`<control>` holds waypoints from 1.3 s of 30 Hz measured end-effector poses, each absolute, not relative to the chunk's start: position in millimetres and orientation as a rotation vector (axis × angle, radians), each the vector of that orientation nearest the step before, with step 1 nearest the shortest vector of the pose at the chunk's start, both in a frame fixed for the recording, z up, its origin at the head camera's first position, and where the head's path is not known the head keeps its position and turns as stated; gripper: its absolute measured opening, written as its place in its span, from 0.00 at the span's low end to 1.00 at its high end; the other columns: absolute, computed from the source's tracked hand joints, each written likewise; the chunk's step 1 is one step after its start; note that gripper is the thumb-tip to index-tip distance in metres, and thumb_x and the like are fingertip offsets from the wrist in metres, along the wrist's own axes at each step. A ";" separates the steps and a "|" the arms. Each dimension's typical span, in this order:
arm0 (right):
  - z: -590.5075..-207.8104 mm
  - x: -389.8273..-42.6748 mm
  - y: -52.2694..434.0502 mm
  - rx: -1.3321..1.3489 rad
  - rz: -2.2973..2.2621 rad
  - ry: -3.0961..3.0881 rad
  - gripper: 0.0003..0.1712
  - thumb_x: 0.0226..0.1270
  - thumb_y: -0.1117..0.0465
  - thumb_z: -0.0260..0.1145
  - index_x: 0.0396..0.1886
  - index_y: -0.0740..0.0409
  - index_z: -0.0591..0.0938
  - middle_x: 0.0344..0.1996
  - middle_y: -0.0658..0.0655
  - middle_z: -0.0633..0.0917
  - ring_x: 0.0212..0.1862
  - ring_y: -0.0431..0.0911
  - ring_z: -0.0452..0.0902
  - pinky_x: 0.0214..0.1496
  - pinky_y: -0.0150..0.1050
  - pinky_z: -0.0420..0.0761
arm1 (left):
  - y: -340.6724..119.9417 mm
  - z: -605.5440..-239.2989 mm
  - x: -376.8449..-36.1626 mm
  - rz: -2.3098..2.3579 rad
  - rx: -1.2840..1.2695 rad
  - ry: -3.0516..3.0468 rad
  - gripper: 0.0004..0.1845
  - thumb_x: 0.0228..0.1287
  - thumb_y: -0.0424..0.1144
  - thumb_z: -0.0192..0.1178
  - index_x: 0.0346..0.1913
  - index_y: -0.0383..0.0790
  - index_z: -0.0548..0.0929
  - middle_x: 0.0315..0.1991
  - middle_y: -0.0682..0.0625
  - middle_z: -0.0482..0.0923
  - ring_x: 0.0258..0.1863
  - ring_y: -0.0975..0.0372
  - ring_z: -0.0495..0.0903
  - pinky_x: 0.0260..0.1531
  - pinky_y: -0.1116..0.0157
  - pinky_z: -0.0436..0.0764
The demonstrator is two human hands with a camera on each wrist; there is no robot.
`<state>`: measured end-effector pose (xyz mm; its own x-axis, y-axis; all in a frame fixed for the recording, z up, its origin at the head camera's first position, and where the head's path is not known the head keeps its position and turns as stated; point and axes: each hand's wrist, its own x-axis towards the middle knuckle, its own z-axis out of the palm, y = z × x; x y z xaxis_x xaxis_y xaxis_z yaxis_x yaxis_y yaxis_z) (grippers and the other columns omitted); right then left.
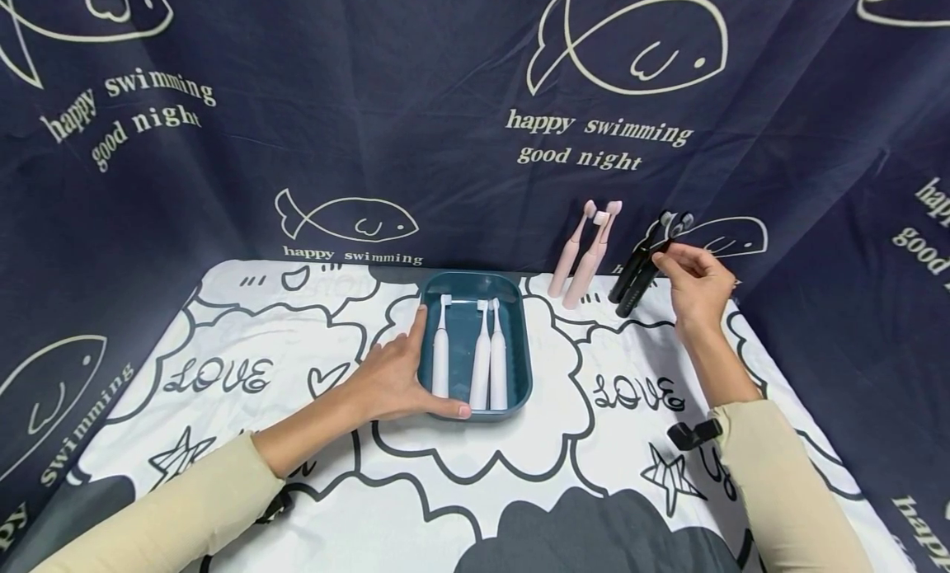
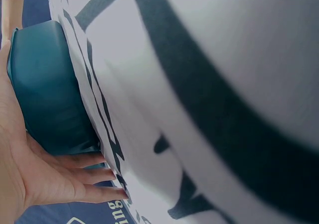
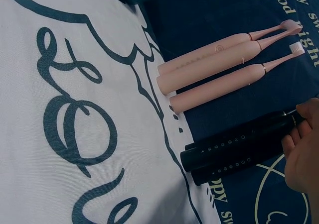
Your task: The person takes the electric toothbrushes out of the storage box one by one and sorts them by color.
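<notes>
A teal tray (image 1: 521, 342) sits mid-table and holds three white electric toothbrushes (image 1: 482, 360) lying side by side. My left hand (image 1: 393, 377) rests against the tray's left side, fingers straight along the wall and thumb along the front edge. The left wrist view shows that hand (image 2: 45, 184) flat against the tray (image 2: 45, 94). Pink toothbrushes (image 1: 582, 264) and black toothbrushes (image 1: 632, 278) lean against the backdrop at the back right. My right hand (image 1: 693, 284) pinches the neck of a black toothbrush (image 3: 234, 149). In the right wrist view, the pink toothbrushes (image 3: 214, 64) lie just beyond it.
A white cloth with black cartoon drawings (image 1: 297, 375) covers the table. A navy fish-print curtain (image 1: 445, 103) closes in the back and both sides. A black strap (image 1: 693, 434) sits at my right sleeve cuff.
</notes>
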<state>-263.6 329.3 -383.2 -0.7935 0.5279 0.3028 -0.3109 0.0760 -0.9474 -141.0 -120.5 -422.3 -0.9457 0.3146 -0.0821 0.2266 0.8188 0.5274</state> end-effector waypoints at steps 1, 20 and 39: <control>-383.3 -263.7 329.3 -0.214 1.778 -1.756 0.14 0.65 0.73 0.83 0.49 0.71 0.92 0.28 0.37 0.91 0.34 0.31 0.85 0.44 0.22 0.82 | -120.5 -422.3 -141.0 0.792 0.427 2.838 0.95 0.36 0.90 0.76 0.94 0.43 0.33 0.75 0.28 0.79 0.69 0.39 0.84 0.75 0.37 0.78; -389.5 -257.4 328.8 -0.167 1.811 -1.722 0.15 0.62 0.79 0.78 0.50 0.72 0.92 0.30 0.40 0.93 0.35 0.32 0.89 0.42 0.22 0.85 | -120.4 -421.8 -141.3 0.789 0.437 2.844 0.96 0.35 0.91 0.75 0.94 0.41 0.33 0.73 0.29 0.81 0.69 0.41 0.84 0.77 0.37 0.77; -393.8 -242.1 329.3 -0.213 1.820 -1.749 0.11 0.64 0.78 0.78 0.44 0.64 0.93 0.27 0.40 0.92 0.31 0.32 0.89 0.40 0.22 0.84 | -120.1 -422.8 -141.4 0.784 0.437 2.848 0.95 0.35 0.92 0.75 0.94 0.42 0.34 0.73 0.29 0.81 0.68 0.41 0.84 0.75 0.38 0.79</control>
<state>-242.1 329.3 -393.8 -0.8076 0.5165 0.2847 -0.3052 0.0472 -0.9511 -141.4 -120.1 -422.8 -0.9453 0.3184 -0.0710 0.2371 0.8202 0.5206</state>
